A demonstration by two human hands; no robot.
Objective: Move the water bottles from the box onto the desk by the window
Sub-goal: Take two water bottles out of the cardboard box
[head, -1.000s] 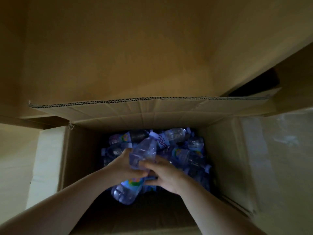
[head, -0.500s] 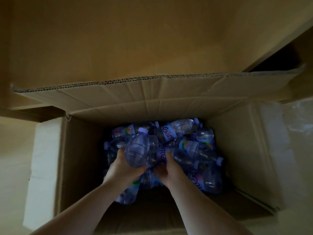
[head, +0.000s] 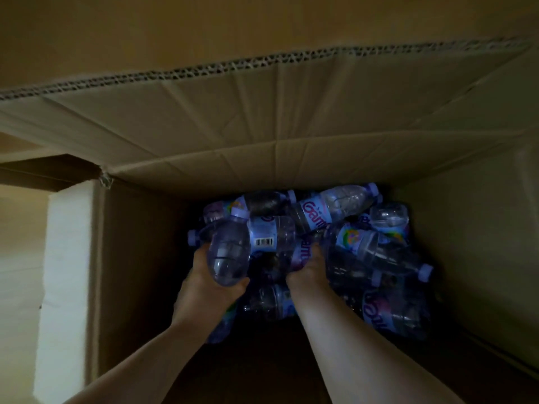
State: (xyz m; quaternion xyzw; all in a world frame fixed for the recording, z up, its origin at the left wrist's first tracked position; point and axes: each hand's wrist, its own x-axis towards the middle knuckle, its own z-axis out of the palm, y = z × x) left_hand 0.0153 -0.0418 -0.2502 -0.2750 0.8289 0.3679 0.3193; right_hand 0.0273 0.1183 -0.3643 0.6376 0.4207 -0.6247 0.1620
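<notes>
Several clear water bottles with purple labels and caps lie heaped in a deep cardboard box (head: pixel 137 258). My left hand (head: pixel 204 290) grips one bottle (head: pixel 229 255) from beneath, its base turned towards me. My right hand (head: pixel 309 272) reaches into the heap and holds a second bottle (head: pixel 277 237) that shows a barcode; its fingers are partly hidden among the bottles. Other bottles (head: pixel 364 249) lie to the right and behind.
The box's far flap (head: pixel 262 118) stands up behind the heap. A white side flap (head: pixel 67 272) is at the left, and the right wall (head: pixel 472 243) rises close to the bottles. The box floor near me is dark. No desk or window is in view.
The view has dropped closer into the box. Both hands have shifted slightly deeper into the heap, still holding bottles; the left-hand bottle now points its base at me.
</notes>
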